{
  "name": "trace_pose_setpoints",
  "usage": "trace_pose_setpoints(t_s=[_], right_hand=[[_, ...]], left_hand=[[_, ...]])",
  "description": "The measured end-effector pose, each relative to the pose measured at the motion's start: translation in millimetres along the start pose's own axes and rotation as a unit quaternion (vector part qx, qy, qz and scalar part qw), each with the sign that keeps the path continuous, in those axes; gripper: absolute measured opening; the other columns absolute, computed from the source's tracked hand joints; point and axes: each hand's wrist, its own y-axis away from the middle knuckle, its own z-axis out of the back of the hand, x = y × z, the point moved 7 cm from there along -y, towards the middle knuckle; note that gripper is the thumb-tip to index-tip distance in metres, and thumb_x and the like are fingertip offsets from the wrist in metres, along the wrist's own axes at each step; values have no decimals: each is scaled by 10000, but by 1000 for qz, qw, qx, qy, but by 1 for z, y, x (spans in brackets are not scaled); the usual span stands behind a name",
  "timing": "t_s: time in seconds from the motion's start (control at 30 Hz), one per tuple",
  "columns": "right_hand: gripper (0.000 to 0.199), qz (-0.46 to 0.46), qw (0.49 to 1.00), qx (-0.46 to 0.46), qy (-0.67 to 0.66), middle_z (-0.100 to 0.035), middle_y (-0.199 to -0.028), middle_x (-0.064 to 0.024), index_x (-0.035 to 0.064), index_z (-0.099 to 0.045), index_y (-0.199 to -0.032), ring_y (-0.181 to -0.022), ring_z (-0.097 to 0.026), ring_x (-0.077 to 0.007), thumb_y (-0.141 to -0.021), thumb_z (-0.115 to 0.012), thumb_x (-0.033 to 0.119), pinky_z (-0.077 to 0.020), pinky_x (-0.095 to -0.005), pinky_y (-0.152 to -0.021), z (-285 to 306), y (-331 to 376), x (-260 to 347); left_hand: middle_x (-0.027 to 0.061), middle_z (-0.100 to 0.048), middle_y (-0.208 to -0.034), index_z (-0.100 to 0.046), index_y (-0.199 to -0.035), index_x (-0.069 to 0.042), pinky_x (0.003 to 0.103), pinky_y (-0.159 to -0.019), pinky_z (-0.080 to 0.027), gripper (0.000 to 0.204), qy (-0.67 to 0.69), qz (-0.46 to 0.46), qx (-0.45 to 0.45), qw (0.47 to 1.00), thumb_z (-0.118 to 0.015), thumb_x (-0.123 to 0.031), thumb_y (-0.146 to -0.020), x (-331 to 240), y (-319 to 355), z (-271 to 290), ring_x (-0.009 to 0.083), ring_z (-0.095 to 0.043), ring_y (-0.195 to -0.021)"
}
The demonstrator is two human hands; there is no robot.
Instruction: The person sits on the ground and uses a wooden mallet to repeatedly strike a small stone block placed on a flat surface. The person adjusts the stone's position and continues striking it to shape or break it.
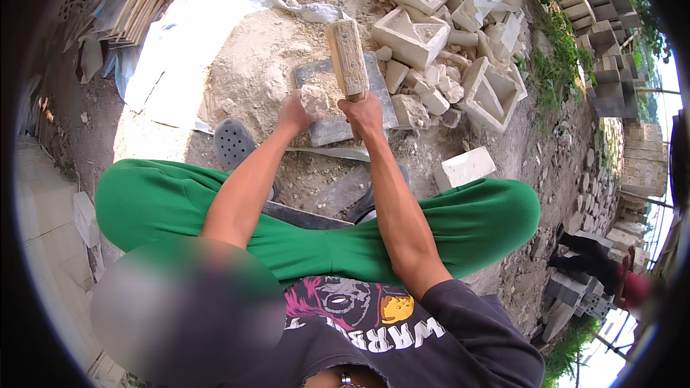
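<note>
My right hand (361, 115) is wrapped round the handle of a wooden mallet (348, 57). Its thick, worn block head points away from me, above a dark grey slab (334, 131) on the ground. My left hand (293, 116) grips a pale stone chunk (314, 98) over the slab's left part; the fingertips are partly hidden. Crumbs and pale powder cover part of the slab. Beyond and left of it spreads a heap of crushed pale rubble (251, 54) on a white sheet (180, 50).
Broken pale blocks (411, 34) with triangular openings lie at the far right. One loose block (465, 168) rests near my right knee. Stacked boards (129, 11) stand far left. Grey blocks (611, 36) are piled farther right, and another person (600, 262) is at the right edge.
</note>
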Motion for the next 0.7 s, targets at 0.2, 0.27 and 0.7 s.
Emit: trace_pose_setpoints(t_s=[0.2, 0.27, 0.7], right_hand=[[373, -83, 980, 91, 153, -731, -856, -240, -32, -741, -879, -853, -736, -364, -693, -715, 290, -565, -433, -740, -28, -15, -66], [386, -66, 988, 89, 111, -736, -866, -233, -37, -738, -899, -857, -738, -363, -697, -716, 292, -564, -440, -746, -25, -11, -50], [307, -73, 992, 73, 69, -698, -666, -178, -83, -684, -750, -610, -721, -259, -710, -696, 222, -569, -393, -593, -35, 6, -47]], left_hand=[[311, -502, -1378, -408, -1438, -10, 481, -1028, -477, 1000, 13, -6, 34, 999, -910, -446, -691, -7, -6, 1, 455, -548, -1244], [307, -507, -1370, -412, -1445, -19, 487, -1026, -476, 1005, 11, -16, 16, 1000, -914, -445, -686, 5, -12, 2, 456, -549, -1243], [292, -511, -1357, -397, -1470, -29, 475, -1054, -469, 1077, 48, -35, 13, 998, -936, -463, -645, 16, -18, -4, 442, -554, -1246]])
